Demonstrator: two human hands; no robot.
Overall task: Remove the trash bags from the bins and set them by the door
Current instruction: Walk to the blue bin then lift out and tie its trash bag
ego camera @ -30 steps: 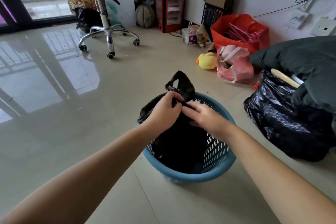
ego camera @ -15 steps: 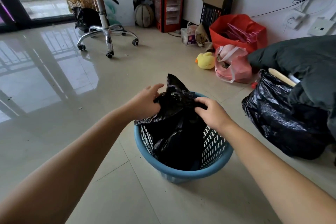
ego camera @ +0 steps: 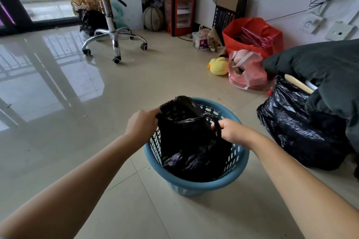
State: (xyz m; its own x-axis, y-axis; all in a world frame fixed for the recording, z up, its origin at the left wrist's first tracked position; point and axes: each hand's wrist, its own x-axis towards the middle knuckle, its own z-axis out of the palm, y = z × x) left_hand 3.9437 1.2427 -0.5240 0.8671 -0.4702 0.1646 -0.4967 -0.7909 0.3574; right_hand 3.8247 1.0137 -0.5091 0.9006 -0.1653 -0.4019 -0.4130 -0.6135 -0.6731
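Floor (ego camera: 58, 122) of glossy pale tile stretched wide and bare to the left and toward the glass door (ego camera: 38, 2), mirroring its frame; the right side was crowded. A dark bulky cushion (ego camera: 320, 70) lay over a full, crinkled black sack (ego camera: 295, 132) near the right edge, well apart from the bin. An office chair (ego camera: 108, 25) on a chrome five-star base with castors stood before the door. A red bag (ego camera: 252, 40) and a pink plastic bag (ego camera: 246, 73) sat along the wall, with a yellow plush duck (ego camera: 218, 66) beside them. The round blue plastic bin (ego camera: 194, 184), its wall perforated with slots, stood on the tile between both forearms. The shiny black trash bag (ego camera: 190, 147) was inside it, mouth stretched above the rim. The left hand (ego camera: 142, 124) gripped the bag's left edge in curled fingers; the right hand (ego camera: 231, 131) pinched its right edge.
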